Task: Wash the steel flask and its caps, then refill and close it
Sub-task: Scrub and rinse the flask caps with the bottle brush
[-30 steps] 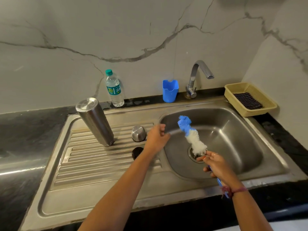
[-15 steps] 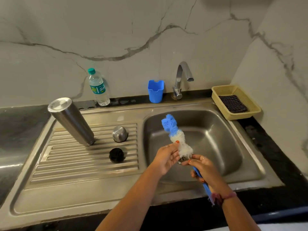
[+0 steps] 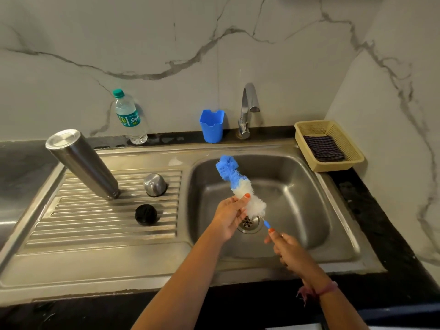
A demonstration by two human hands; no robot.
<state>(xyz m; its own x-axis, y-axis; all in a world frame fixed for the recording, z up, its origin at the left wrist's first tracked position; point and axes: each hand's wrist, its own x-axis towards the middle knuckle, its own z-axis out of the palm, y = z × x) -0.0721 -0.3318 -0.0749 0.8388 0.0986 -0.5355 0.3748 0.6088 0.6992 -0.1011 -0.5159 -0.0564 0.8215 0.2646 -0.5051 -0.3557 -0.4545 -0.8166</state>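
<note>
Over the sink basin the right hand grips the blue handle of the bottle brush, and the left hand pinches its white bristles. The steel flask stands upside down and tilted on the ribbed drainboard. Near it lie the steel cap and the black cap, apart from each other
</note>
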